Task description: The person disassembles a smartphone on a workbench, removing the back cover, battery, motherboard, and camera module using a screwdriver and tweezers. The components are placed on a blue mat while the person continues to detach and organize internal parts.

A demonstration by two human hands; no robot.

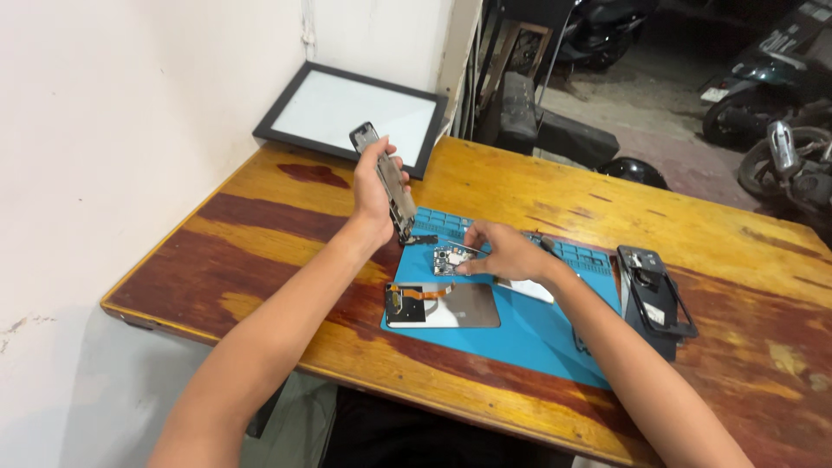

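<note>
Fingers of the left hand (374, 186) clamp a phone frame (387, 179) upright, while right hand (505, 253) fingers pinch a circuit board (451, 257) on the blue mat (529, 334).

Soft, even light fills the scene, brightest on the white wall (130, 130) at the left and the pale panel (355, 113) leaning at the far side. The varnished tabletop (537, 191) carries a mild sheen, and the arms cast only faint, diffuse shadows onto it. The far right background is dim and murky, with wide-angle stretching toward the edges.
</note>
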